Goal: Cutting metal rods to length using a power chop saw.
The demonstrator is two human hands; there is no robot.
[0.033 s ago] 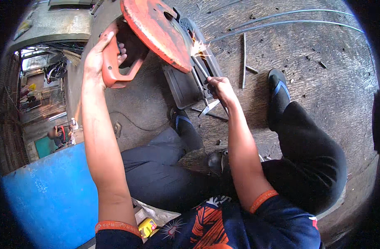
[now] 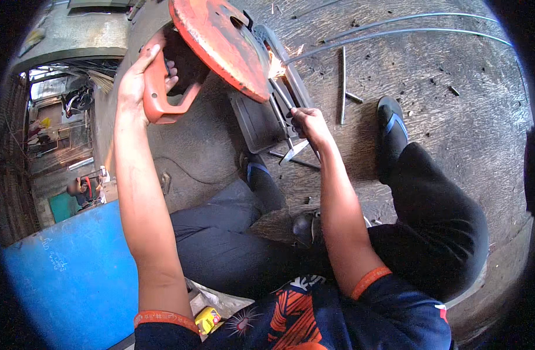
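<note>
My left hand [image 2: 140, 79] is wrapped round the D-shaped handle [image 2: 157, 96] of an orange cut-off saw. The saw's round, worn guard [image 2: 223, 49] tilts over its dark base [image 2: 253, 119] and hides most of the disc. Bright sparks [image 2: 276, 67] show at the guard's right edge, over the base. My right hand [image 2: 309, 127] is closed on a thin metal rod [image 2: 282, 94], whose far end reaches the sparks. Beside that rod runs the clamp screw [image 2: 281, 119] of the saw, with a pale crank [image 2: 293, 151] at its near end.
Long thin rods [image 2: 396, 32] lie at the far right, near a short bar [image 2: 343, 84] and a cut piece [image 2: 354, 97]. My sandalled feet [image 2: 391, 116] flank the base. A cord [image 2: 191, 175] crosses the floor. A blue panel [image 2: 75, 274] stands left; another person [image 2: 87, 189] is beyond.
The sparks have changed shape slightly. Both hands, the saw and the rod look unmoved.
</note>
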